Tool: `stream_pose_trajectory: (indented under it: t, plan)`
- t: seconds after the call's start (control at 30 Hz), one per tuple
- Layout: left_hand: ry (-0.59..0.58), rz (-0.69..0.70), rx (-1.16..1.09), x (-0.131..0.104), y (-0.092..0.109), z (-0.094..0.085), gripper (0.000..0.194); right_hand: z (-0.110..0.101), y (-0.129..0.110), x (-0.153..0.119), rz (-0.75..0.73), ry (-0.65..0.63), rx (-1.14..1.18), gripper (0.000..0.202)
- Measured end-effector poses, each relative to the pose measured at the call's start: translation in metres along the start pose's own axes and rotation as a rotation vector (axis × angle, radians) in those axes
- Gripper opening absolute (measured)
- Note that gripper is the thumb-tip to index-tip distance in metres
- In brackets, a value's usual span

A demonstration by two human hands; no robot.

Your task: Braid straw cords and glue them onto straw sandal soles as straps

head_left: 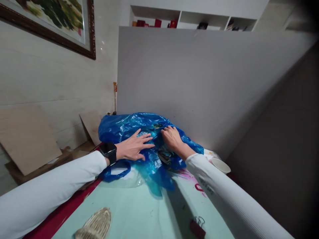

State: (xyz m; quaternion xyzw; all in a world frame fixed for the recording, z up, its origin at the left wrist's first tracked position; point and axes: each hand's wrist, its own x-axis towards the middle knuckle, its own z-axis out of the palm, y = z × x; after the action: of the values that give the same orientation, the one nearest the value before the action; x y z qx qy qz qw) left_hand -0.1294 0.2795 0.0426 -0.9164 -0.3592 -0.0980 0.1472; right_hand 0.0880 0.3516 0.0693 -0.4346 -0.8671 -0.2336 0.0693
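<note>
A large crumpled blue plastic bag lies at the far end of the table, against the grey panel. My left hand, with a black watch at the wrist, rests on the bag with its fingers spread. My right hand is closed at the bag's upper right part, its fingertips curled against the plastic; what they pinch there looks like the bag itself. Between and below my hands, dark striped contents show through an opening. One looped bag handle hangs toward me on the left.
On the pale green tabletop lie a woven straw item and a dark red binder clip. A white bowl stands at the right edge. Flat boards lean at the left wall. The grey panel closes off the back.
</note>
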Motion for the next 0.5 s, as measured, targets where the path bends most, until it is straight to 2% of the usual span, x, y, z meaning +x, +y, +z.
stream_pose_trajectory:
  t: [0.13, 0.27, 0.4, 0.5]
  plan:
    - [0.063, -0.144, -0.052, 0.004, -0.010, 0.009, 0.042, -0.013, 0.010, -0.005, 0.001, 0.047, 0.083, 0.024]
    - [0.229, -0.413, -0.146, 0.017, -0.035, 0.005, 0.019, -0.027, 0.001, -0.035, -0.082, 0.091, 0.167, 0.036]
    - [0.440, -0.676, -0.279, 0.026, -0.056, -0.004, 0.025, -0.015, -0.022, -0.071, -0.243, -0.080, 0.215, 0.024]
    - [0.578, -0.799, -0.404, 0.027, -0.062, -0.010, 0.025, 0.006, -0.032, -0.082, -0.176, -0.198, 0.207, 0.017]
